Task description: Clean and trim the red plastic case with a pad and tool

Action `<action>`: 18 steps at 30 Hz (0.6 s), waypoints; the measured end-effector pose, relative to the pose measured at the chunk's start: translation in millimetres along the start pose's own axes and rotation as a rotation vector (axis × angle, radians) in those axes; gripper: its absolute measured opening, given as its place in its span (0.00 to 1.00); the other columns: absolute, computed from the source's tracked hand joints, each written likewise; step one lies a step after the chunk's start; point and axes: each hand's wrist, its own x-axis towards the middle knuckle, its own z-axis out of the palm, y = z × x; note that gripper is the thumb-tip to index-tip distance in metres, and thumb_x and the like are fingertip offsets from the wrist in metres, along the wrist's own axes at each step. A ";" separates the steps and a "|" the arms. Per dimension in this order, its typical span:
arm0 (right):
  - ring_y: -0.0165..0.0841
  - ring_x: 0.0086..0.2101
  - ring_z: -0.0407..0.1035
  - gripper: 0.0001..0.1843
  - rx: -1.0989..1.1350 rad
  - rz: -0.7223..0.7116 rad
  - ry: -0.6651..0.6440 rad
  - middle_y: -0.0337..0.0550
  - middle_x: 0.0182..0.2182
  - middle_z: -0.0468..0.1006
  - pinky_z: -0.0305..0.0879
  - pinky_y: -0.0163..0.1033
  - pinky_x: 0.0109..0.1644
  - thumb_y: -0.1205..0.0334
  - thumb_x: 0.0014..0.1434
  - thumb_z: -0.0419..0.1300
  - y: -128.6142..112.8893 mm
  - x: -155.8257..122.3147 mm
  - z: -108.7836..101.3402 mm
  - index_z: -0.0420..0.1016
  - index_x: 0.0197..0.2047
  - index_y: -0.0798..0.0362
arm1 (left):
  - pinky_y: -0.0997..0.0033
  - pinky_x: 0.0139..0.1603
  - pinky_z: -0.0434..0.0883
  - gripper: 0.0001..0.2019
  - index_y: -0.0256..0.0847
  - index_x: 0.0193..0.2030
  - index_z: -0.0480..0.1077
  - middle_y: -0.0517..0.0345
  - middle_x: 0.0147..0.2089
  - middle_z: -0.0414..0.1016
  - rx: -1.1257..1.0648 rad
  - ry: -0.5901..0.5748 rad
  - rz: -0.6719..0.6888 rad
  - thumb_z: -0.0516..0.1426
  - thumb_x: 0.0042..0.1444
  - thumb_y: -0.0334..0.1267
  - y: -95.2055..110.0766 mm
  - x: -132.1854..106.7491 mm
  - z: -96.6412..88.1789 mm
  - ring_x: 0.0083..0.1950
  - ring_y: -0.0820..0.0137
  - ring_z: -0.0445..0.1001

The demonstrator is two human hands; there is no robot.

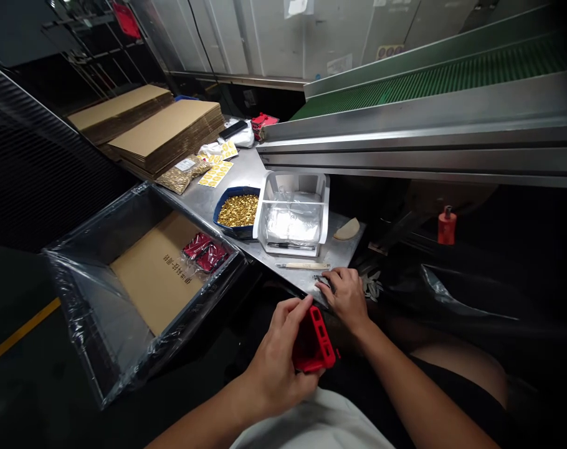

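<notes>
Two sealed red packets (205,251) already lie in the plastic-lined cardboard box (138,274); the left hand (283,349) grips another red plastic case (314,343), while the right hand's (344,296) curled fingers (328,284) touch small pieces on the steel table (246,168), seemingly mid-assembly.

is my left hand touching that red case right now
Touching. The head view shows the left hand wrapped around the red case, with fingers and thumb pressed against its edges, holding it up just off the near edge of the metal table.

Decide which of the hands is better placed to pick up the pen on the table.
The right hand: it rests free just below the pen, while the left hand holds a red case.
</notes>
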 end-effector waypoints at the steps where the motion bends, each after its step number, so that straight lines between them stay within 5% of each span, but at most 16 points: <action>1: 0.38 0.53 0.56 0.23 0.004 -0.002 0.001 0.43 0.50 0.70 0.53 0.49 0.64 0.42 0.60 0.57 0.7 1.3 0.6 0.75 0.52 0.46 | 0.68 0.61 0.69 0.47 0.47 0.73 0.47 0.50 0.64 0.52 0.002 0.015 0.012 0.61 0.48 0.26 0.7 -0.7 -0.3 0.62 0.66 0.62; 7: 0.38 0.58 0.57 0.29 0.140 0.039 0.061 0.43 0.55 0.69 0.49 0.50 0.69 0.40 0.57 0.59 5.5 -10.1 -0.1 0.72 0.56 0.49 | 0.67 0.60 0.69 0.41 0.45 0.70 0.52 0.51 0.62 0.56 0.027 0.092 0.077 0.62 0.49 0.29 3.2 3.7 -0.2 0.63 0.65 0.62; 11: 0.34 0.57 0.61 0.30 0.308 0.169 0.177 0.42 0.53 0.71 0.53 0.46 0.70 0.37 0.54 0.59 13.3 -24.5 -6.6 0.75 0.51 0.50 | 0.64 0.59 0.70 0.45 0.52 0.68 0.55 0.53 0.60 0.58 -0.026 0.094 0.017 0.64 0.42 0.28 -2.6 6.0 0.9 0.60 0.62 0.65; 13: 0.32 0.52 0.66 0.32 0.423 0.304 0.268 0.44 0.50 0.73 0.61 0.44 0.65 0.34 0.54 0.56 22.5 -24.4 -16.6 0.74 0.50 0.52 | 0.61 0.58 0.70 0.42 0.54 0.66 0.58 0.53 0.60 0.61 -0.195 0.055 -0.101 0.66 0.43 0.32 -9.8 4.5 2.1 0.57 0.60 0.69; 16: 0.29 0.43 0.71 0.37 0.668 0.543 0.461 0.49 0.49 0.73 0.70 0.39 0.51 0.33 0.57 0.50 38.0 -8.9 -47.9 0.67 0.54 0.56 | 0.56 0.57 0.72 0.40 0.53 0.70 0.53 0.50 0.59 0.68 -0.705 0.003 -0.401 0.62 0.54 0.57 -22.7 5.7 -0.2 0.54 0.55 0.74; 18: 0.26 0.40 0.71 0.36 0.880 0.655 0.571 0.51 0.51 0.72 0.71 0.33 0.44 0.36 0.58 0.49 44.6 8.5 -79.6 0.62 0.57 0.57 | 0.51 0.55 0.74 0.40 0.53 0.72 0.49 0.49 0.56 0.73 -0.731 0.037 -0.544 0.53 0.57 0.67 -27.5 12.6 -7.1 0.53 0.51 0.75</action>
